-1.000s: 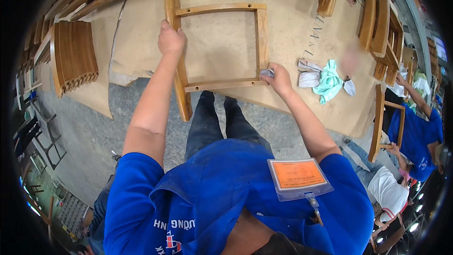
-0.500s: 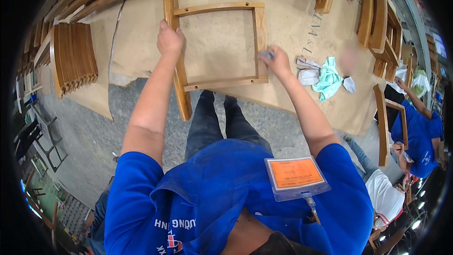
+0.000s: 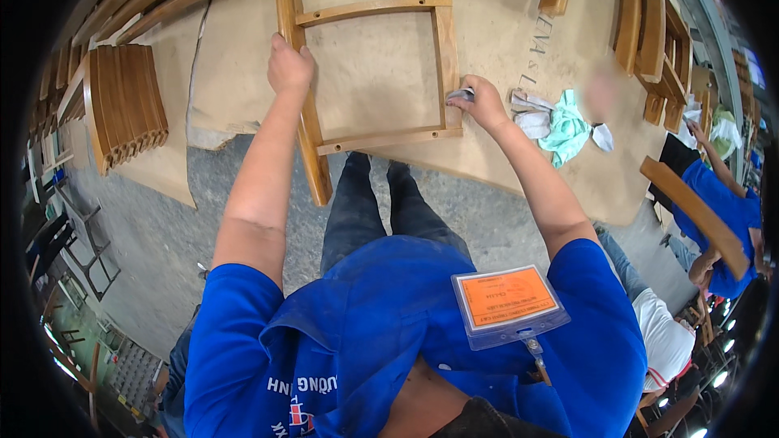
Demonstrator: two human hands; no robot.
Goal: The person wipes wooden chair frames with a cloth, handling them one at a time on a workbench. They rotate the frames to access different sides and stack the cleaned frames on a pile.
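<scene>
Brown wooden frame (image 3: 448, 40) rests on the paper-covered worktop (image 3: 491, 32), directly before the person; its thick left rail (image 3: 313, 154) projects past the near edge. Left hand (image 3: 290, 66) is clamped around this rail. Right hand (image 3: 484, 104) pinches a small grey pad (image 3: 460, 95), which appears to touch the right crosspiece (image 3: 446, 57). Green cloth (image 3: 566, 128) lies beyond the right hand, toward the right. Curved wooden parts (image 3: 126, 101) form a row at left. Farther right, a co-worker (image 3: 704, 178) grips a wooden piece (image 3: 696, 212).
</scene>
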